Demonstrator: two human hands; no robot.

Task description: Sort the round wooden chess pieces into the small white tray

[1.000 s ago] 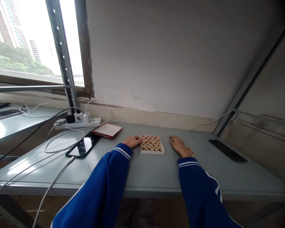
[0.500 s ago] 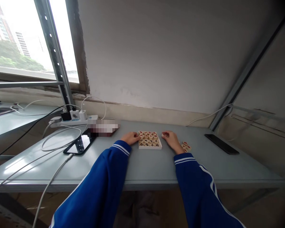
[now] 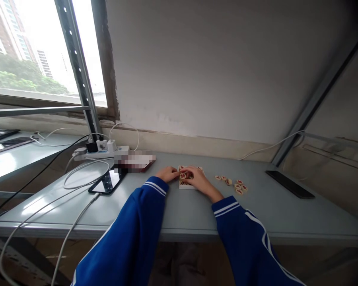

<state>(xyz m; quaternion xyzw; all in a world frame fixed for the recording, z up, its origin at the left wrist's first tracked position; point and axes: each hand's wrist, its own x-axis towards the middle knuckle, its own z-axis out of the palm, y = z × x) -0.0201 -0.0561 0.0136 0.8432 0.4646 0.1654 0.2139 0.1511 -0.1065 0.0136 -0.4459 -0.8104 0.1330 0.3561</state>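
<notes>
A small white box [image 3: 185,187] holding round Chinese chess pieces sits on the desk, much of it hidden under my right hand. At its left edge, my left hand [image 3: 167,174] is closed with its fingertips gripping the side. My right hand [image 3: 199,180] reaches across the box from the right. Between its thumb and fingers is a Chinese chess piece [image 3: 183,176] with a red character, above the box's left part. Several loose chess pieces [image 3: 239,187] with red characters lie on the desk to the right of my right hand.
On the left of the grey desk [image 3: 193,216] lie a smartphone [image 3: 109,180] with a cable, a blurred reddish packet [image 3: 140,162] and a power strip [image 3: 122,150] with chargers. A dark flat object [image 3: 289,184] rests on the right. The wall stands behind.
My right hand has moved left, from beside the box to over it, with a chess piece. More loose pieces now show on the right. The view has shifted slightly; my left hand stays at the box.
</notes>
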